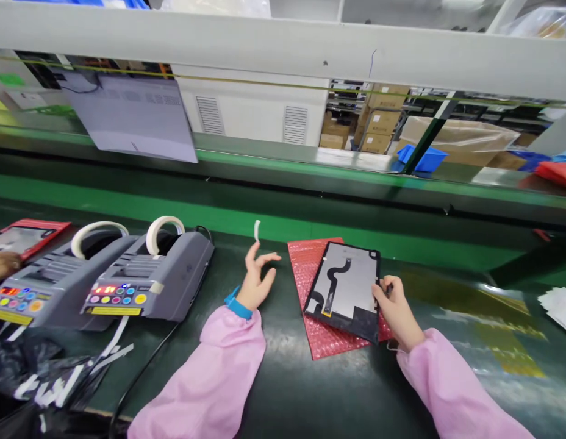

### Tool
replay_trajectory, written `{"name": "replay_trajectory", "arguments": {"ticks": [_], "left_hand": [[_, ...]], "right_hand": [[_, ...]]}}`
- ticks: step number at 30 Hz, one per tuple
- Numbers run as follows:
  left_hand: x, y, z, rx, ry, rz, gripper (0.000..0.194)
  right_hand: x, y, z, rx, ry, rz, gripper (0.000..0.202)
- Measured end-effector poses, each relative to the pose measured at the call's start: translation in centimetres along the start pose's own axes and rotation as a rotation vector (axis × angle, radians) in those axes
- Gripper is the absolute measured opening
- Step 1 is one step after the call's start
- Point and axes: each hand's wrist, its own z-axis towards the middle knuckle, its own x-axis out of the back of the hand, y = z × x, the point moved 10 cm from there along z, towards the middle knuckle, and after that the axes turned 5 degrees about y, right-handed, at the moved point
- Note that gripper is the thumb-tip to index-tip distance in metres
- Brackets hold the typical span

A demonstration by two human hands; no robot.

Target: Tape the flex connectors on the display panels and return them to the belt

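Note:
My left hand (255,283), with a blue band at its wrist, is raised over the bench with its fingers spread. A short strip of white tape (257,230) clings to the tip of its index finger. On the right, my right hand (397,308) pinches the right edge of a tablet screen (358,283), whose silvery back and black flex cable face up. Something small and dark shows between those fingers, too small to name. Under the screen lies a red bubble-wrap bag (301,262), turned at a slight angle to it.
Two grey tape dispensers (150,274) with white tape rolls stand on the left. Tape scraps (58,387) hang on black plastic before them. Another person's hand (3,265) is at the far left by a red-edged package (31,235). White sheets (560,308) lie far right.

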Motion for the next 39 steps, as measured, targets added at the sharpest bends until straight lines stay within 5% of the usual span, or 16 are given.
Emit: {"name": "replay_trajectory", "arguments": {"ticks": [3,6,11,19,24,30,34,39], "left_hand": [[-4.1,0.6,-1.7,-0.026,-0.155,0.026,0.075],[-6.3,0.7,-2.2,-0.029,-0.233,0.036,0.072],[-6.1,0.2,-1.5,0.005,-0.217,0.041,0.076],[-4.5,0.4,-0.9,0.029,-0.12,-0.003,0.079],[-4.3,1.6,-1.1,-0.026,-0.121,-0.017,0.076],[-7.1,3.9,-3.0,-0.089,-0.287,-0.056,0.074],[-9.8,5.7,-5.1,-0.108,-0.44,-0.099,0.083],[-11.7,6.4,-6.8,-0.094,-0.577,-0.027,0.085]], "right_hand": [[0.8,-0.6,-0.1,-0.012,0.054,0.024,0.043],[1.5,-1.9,0.4,-0.014,0.059,0.014,0.043],[-0.2,-3.6,0.9,0.068,-0.083,-0.135,0.038],[-5.1,-0.9,1.1,0.088,-0.185,-0.205,0.042],[-5.3,-1.6,1.3,0.072,-0.192,-0.22,0.048],[-3.2,-5.2,-0.4,0.133,-0.168,-0.058,0.034],[-3.4,-2.8,-3.4,-0.065,-0.288,0.199,0.046],[-2.2,-0.3,-7.4,-0.234,-0.203,0.21,0.024]]}}
